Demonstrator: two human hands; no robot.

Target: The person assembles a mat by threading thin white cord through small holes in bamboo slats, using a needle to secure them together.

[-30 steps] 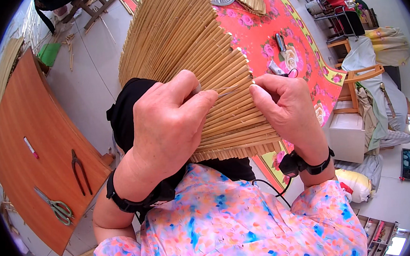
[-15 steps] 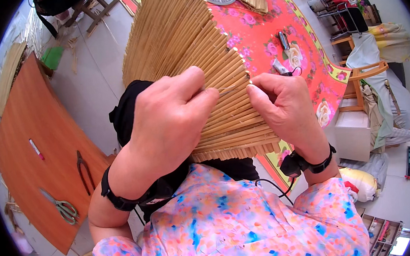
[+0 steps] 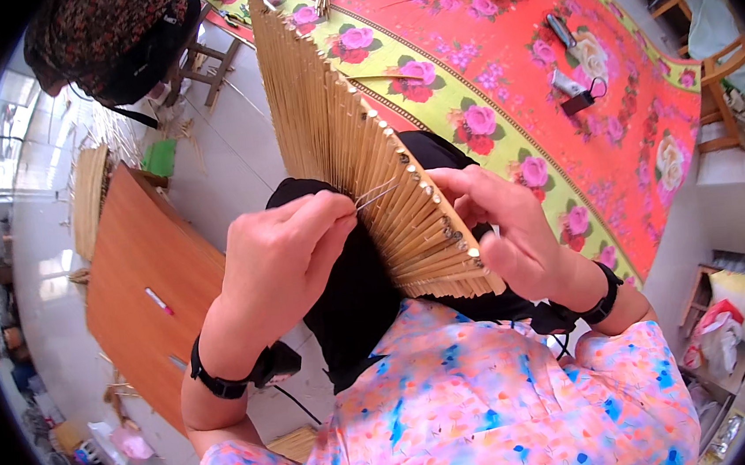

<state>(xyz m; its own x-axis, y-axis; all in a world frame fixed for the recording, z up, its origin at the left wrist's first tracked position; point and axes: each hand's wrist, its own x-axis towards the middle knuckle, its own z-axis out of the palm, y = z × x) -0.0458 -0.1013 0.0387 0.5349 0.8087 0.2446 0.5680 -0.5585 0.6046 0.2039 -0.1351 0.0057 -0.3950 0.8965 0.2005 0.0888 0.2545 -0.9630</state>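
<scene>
The left hand (image 3: 289,244) has its thumb and forefinger pressed together, pinching a thin wire (image 3: 375,196) that reaches over the face of the straw mat (image 3: 319,131) toward its cut edge. That mat stands tilted between the two hands, above the dark trousers (image 3: 351,287), with the left fingers just beside its face. Across its edge is the right hand (image 3: 518,229), thumb and forefinger spread apart, near the mat's lower corner; from where I stand, I can't quite tell whether those fingertips touch its back.
</scene>
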